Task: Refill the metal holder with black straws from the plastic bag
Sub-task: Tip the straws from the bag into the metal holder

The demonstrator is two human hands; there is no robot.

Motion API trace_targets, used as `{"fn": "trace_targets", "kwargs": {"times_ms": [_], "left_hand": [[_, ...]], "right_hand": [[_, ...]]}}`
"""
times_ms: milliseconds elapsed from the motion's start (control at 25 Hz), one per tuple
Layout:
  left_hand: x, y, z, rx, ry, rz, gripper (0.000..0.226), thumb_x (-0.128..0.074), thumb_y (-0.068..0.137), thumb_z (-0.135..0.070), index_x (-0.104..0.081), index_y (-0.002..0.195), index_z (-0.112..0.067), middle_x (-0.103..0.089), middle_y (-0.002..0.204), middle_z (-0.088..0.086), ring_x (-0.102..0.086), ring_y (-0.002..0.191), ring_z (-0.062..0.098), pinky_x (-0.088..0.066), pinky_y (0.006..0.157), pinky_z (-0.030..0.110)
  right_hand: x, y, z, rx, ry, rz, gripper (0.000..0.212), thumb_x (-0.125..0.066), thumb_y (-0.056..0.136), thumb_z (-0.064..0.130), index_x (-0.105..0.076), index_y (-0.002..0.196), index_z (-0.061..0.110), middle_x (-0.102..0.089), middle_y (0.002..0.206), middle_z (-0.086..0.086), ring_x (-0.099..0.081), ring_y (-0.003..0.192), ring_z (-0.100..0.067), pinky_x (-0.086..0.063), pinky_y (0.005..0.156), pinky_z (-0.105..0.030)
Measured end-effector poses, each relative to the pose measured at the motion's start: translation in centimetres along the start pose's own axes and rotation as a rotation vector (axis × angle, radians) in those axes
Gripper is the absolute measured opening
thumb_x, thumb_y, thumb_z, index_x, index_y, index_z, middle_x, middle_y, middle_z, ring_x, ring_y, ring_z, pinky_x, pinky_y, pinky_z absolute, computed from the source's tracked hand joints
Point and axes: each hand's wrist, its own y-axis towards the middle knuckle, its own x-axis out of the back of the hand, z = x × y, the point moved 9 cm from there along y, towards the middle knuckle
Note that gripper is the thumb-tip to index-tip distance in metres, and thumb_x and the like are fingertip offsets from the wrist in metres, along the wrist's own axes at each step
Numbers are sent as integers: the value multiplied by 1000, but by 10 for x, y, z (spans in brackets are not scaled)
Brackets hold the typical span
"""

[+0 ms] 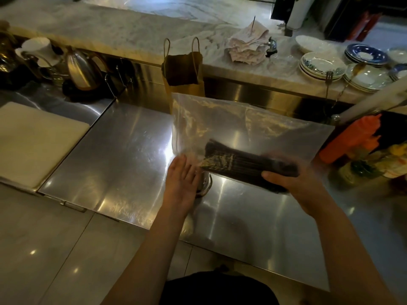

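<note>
A clear plastic bag [242, 124] hangs over the steel counter with a bundle of black straws [246, 164] lying slanted in its lower part. My right hand [293, 186] grips the bundle's lower end through the plastic. The straws' upper end points left and down toward the metal holder [206, 183], a small perforated cup standing on the counter and mostly hidden. My left hand [184, 179] lies with straight fingers against the holder's left side and the bag's lower edge.
A brown paper bag [182, 73] stands right behind the plastic bag. A kettle [82, 69] and cups sit at the far left, a white board [33, 142] at the left. Stacked plates [321, 64] fill the marble ledge; sauce bottles [352, 139] stand at the right.
</note>
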Motion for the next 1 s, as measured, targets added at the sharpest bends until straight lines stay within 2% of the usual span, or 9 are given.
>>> {"fn": "trace_targets", "kwargs": {"times_ms": [160, 280, 360, 440, 600, 720, 800, 880, 1000], "left_hand": [[-13, -1, 11, -51, 99, -23, 44, -66, 83, -45, -60, 121, -25, -66, 126, 9, -71, 106, 17, -57, 81, 28], [-10, 0, 11, -117, 133, -136, 34, -50, 97, -46, -63, 117, -22, -71, 118, 3, -71, 104, 15, -53, 82, 27], [-11, 0, 4, -180, 180, -191, 33, -42, 101, -44, -65, 109, -21, -77, 101, -4, -72, 99, 11, -50, 78, 23], [-14, 0, 0, -236, 225, -224, 36, -38, 103, -42, -67, 105, -22, -78, 94, -9, -72, 95, 6, -49, 75, 20], [-7, -2, -12, -349, 253, -303, 37, -37, 104, -38, -69, 102, -20, -77, 98, -6, -72, 92, 6, -51, 79, 21], [3, -7, -23, -456, 327, -416, 29, -43, 102, -25, -71, 95, -18, -75, 96, -4, -71, 93, 10, -49, 82, 25], [7, -12, -32, -540, 448, -463, 26, -44, 99, -20, -70, 98, -17, -73, 103, -1, -67, 100, 12, -47, 84, 24], [9, -10, -43, -589, 545, -476, 28, -43, 100, -22, -69, 105, -17, -70, 114, 2, -62, 110, 14, -44, 86, 22], [7, 9, -54, -523, 599, -428, 39, -32, 105, -31, -67, 113, -17, -66, 126, 4, -57, 120, 15, -41, 100, 29]], "right_hand": [[23, 5, 11, 43, -106, 84, 43, -77, 67, 30, -70, 108, 39, -71, 104, 6, -67, 94, -8, -56, 67, -20], [36, 10, 18, 70, -182, 161, 40, -74, 70, 34, -69, 109, 41, -71, 101, 16, -67, 94, -4, -56, 71, -19], [42, 16, 18, 76, -200, 175, 37, -76, 74, 27, -69, 108, 39, -71, 99, 16, -67, 92, -5, -57, 71, -20], [47, 20, 16, 76, -186, 180, 38, -77, 77, 15, -70, 106, 37, -73, 98, 11, -68, 92, -7, -58, 72, -23], [52, 22, 14, 74, -210, 165, 39, -77, 77, 10, -70, 110, 29, -73, 98, 8, -68, 94, -7, -56, 78, -33], [55, 23, 15, 84, -252, 129, 38, -79, 77, 13, -69, 105, 36, -73, 94, 14, -67, 91, -1, -54, 75, -25], [55, 23, 19, 84, -279, 128, 37, -78, 77, 17, -69, 106, 38, -72, 97, 13, -67, 91, -1, -54, 68, -20], [53, 23, 24, 82, -294, 146, 37, -77, 76, 23, -68, 109, 37, -71, 100, 12, -67, 92, -3, -56, 66, -21], [49, 26, 37, 85, -372, 174, 34, -76, 78, 24, -66, 105, 43, -70, 98, 20, -66, 92, 0, -55, 64, -22]]}}
